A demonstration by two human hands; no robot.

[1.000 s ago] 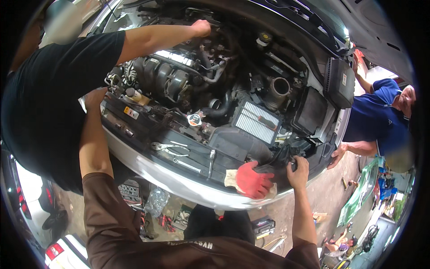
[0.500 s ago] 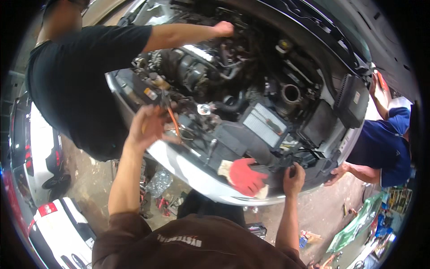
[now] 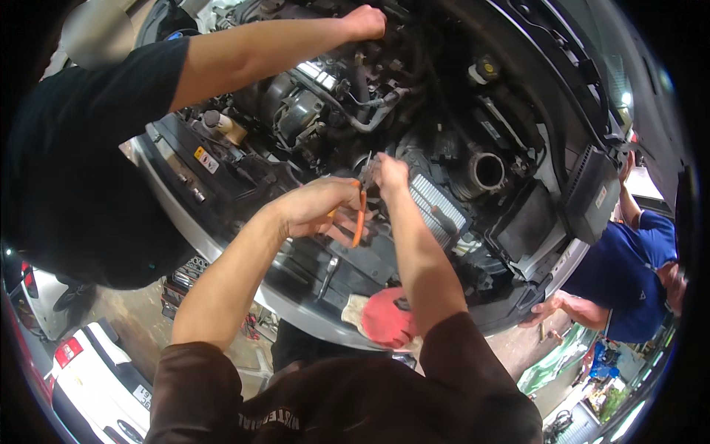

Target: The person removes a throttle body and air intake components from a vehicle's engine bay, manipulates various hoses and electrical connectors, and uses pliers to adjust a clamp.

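Note:
A pair of pliers with orange handles (image 3: pixel 361 219) is in my left hand (image 3: pixel 322 209), its jaws tilted up over the engine bay. Some of that hand's fingers are spread behind the handles. Close against the jaws is my right hand (image 3: pixel 392 177), its fingers bent and drawn together. Whatever they pinch there is hidden or too small to make out. Right of my right forearm lies a white pleated air filter (image 3: pixel 420 189), partly covered by the arm. A red and white work glove (image 3: pixel 383 318) rests on the front edge of the car.
A ratchet (image 3: pixel 328 277) lies on the front panel. Beyond the filter are an open round duct (image 3: pixel 488 172) and a black housing (image 3: pixel 523 222). At left a person in a black shirt (image 3: pixel 96 177) reaches across the engine; another in blue (image 3: pixel 614 259) stands right.
My left hand has carried the pliers right, over the engine bay. My right hand has left the front edge near the glove and come up and left to the pliers' jaws.

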